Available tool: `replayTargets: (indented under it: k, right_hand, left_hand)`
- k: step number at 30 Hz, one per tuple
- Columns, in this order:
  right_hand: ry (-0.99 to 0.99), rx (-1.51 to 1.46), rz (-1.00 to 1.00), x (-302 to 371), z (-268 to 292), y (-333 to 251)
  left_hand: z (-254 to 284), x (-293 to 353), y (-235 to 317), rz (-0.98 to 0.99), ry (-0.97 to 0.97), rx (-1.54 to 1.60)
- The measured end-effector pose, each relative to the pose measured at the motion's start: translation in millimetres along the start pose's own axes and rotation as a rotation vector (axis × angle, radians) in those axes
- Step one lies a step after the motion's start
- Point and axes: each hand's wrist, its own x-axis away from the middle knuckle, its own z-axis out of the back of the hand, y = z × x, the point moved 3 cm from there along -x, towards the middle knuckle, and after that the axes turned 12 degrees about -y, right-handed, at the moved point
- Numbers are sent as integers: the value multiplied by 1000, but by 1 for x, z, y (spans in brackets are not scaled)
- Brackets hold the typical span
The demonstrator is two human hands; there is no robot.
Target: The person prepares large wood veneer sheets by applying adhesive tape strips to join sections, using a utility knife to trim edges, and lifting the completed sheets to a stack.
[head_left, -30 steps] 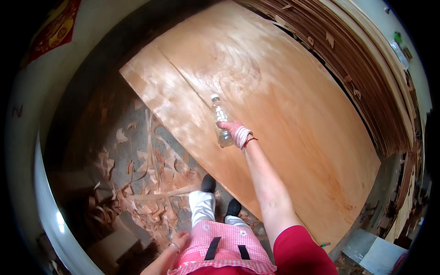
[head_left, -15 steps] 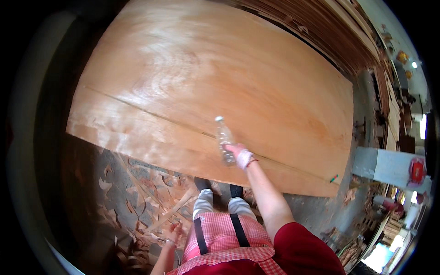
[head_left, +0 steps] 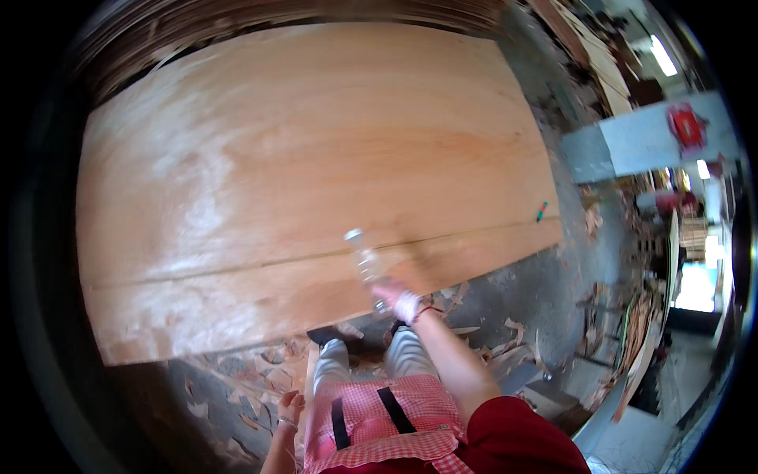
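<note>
My right hand [head_left: 388, 295] is closed around a clear plastic bottle [head_left: 366, 265] with a white cap. It tilts over the near edge of a large wooden sheet [head_left: 332, 158], its cap end pointing away from me. A white wrap and a thin red band circle that wrist. Low at my left side, beside my checked apron [head_left: 375, 411], hangs my left hand [head_left: 290, 406]. Its fingers are loosely bent and apart, and nothing shows in them. A narrow seam [head_left: 308, 257] crosses the sheet just past the bottle.
A small green and red marker-like stick [head_left: 542, 212] lies on the sheet's right end. Wood shavings and veneer scraps [head_left: 260, 371] litter the floor around my feet. Stacked sheets [head_left: 316, 11] run along the far side. A pale panel with a red box [head_left: 688, 126] stands at the right.
My view has turned, so the sheet and its seam now run more level. My right hand still grips the bottle, now nearer the sheet's near edge. The left hand stays low at my side.
</note>
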Motion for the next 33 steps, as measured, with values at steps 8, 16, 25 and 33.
replayTargets:
  k: [8,16,25,33]
  right_hand:
    - [-118,221,-185,13,51,62]
    - [578,-173,-140,176,277,135]
    - [710,-392,-182,253,331,241]
    - [59,380,70,247,219,150]
  left_hand:
    - [-66,-8,28,-30,-23,-93]
    - [-158,-15,-12,53,7,-154]
    - [-316,-59,8,-109,-222,-247]
    - [-441,-7,85,-287,-363,-231]
